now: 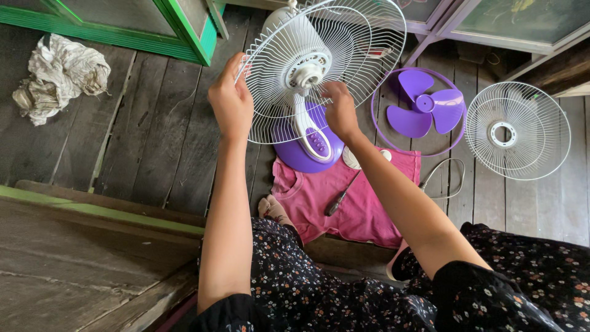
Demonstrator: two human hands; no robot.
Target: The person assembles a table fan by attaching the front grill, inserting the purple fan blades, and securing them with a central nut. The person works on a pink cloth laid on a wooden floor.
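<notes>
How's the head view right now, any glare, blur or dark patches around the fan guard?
Head view: soft daylight, no harsh glare; the white fan guard reads sharp against the dark floor planks. Left hand and right hand are in focus, with no motion blur. The lower left corner is dimmer, and straight edges bow slightly toward the frame borders.

- The white rear grille (319, 67) on the fan is gripped at its rim by the left hand (230, 98).
- Its wires are touched by the right hand (340, 109).
- A purple blade (424, 103) and second grille (517, 130) are laid on the plank floor (160, 141).
</notes>
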